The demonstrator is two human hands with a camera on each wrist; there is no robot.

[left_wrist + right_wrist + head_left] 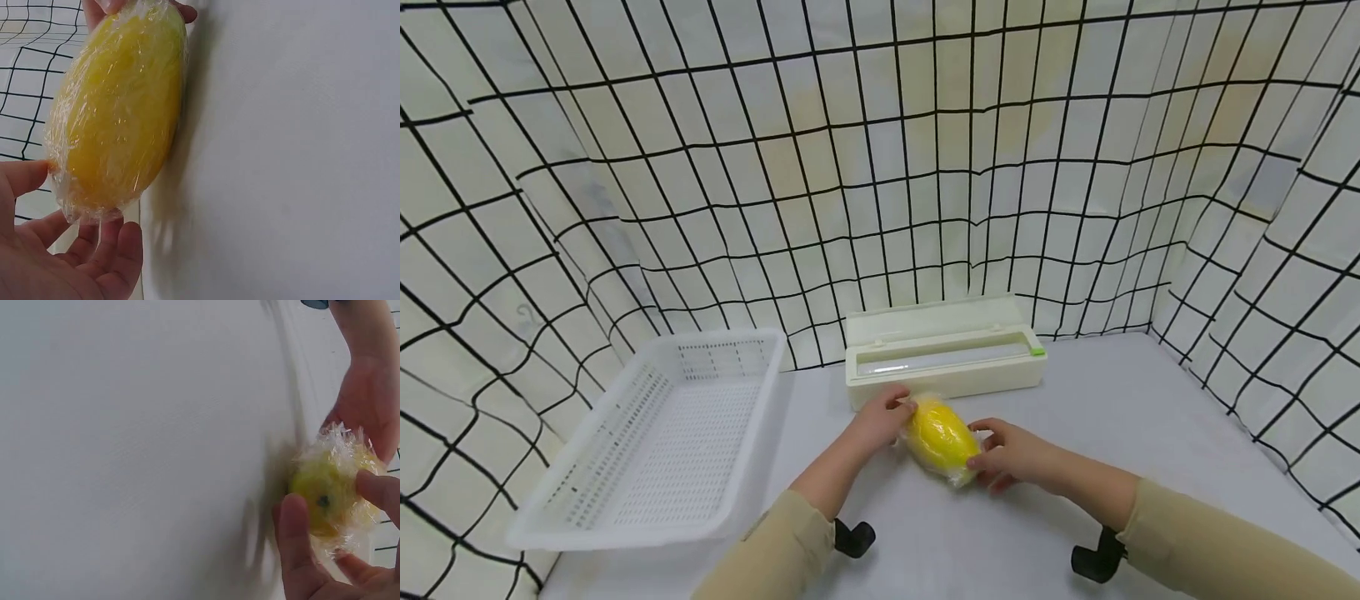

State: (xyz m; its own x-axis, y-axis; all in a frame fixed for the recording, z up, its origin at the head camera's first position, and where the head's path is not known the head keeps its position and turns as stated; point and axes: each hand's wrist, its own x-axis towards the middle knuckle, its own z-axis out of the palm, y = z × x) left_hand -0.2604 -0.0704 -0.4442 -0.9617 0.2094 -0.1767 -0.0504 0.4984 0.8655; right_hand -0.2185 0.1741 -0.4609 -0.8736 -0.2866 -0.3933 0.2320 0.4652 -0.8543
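Note:
A yellow oval fruit [942,435], greenish at one end, is wrapped in clear, wrinkled cling film [119,125]. My left hand [882,418] holds its far-left end, with the thumb on the film and the fingers curled under that end in the left wrist view. At the opposite end, my right hand [1011,454] grips the fruit between thumb and fingers. A dark stem spot [323,500] shows through the film there. Just behind the fruit stands a white cling film dispenser [943,385], its lid [934,321] raised and a film roll [943,360] inside.
To the left sits a white perforated plastic basket [751,433] on the white tabletop [955,542]. A green piece [1037,352] marks the dispenser's right end. Black grid netting [910,158] over white sheeting encloses the back and sides.

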